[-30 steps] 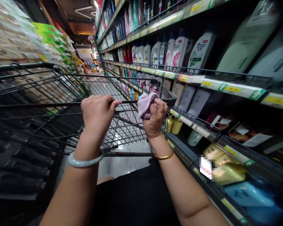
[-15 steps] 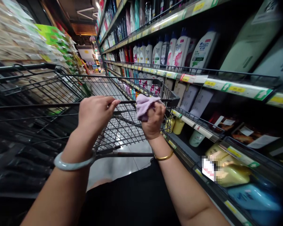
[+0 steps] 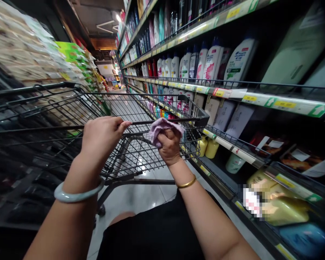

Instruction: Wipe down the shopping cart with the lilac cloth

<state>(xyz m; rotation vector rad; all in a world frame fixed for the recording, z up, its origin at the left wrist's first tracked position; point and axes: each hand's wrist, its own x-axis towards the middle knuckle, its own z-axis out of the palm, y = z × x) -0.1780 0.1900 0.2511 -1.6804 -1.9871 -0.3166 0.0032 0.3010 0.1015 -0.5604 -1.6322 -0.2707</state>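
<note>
A black wire shopping cart [image 3: 130, 159] stands in front of me, its top bar running across the view. My left hand [image 3: 101, 135] is closed round that bar, with the thumb pointing right along it; a pale bangle is on the wrist. To its right, my right hand [image 3: 170, 144] is closed on a crumpled light purple cloth [image 3: 162, 126], which lies against the same bar near the cart's right corner. A gold bracelet circles my right wrist. The inside of the cart shows only wire mesh.
Shelves on the right hold white shampoo bottles [image 3: 212, 63], boxes, and yellow and blue bottles [image 3: 304, 234] low down. Stacked packages [image 3: 21, 47] line the left side, close to the cart. A tiled aisle [image 3: 124, 106] runs ahead between them.
My right hand and the cloth have shifted left along the bar, and the cloth is bunched differently. My left hand still grips the bar. The whole view has shifted slightly.
</note>
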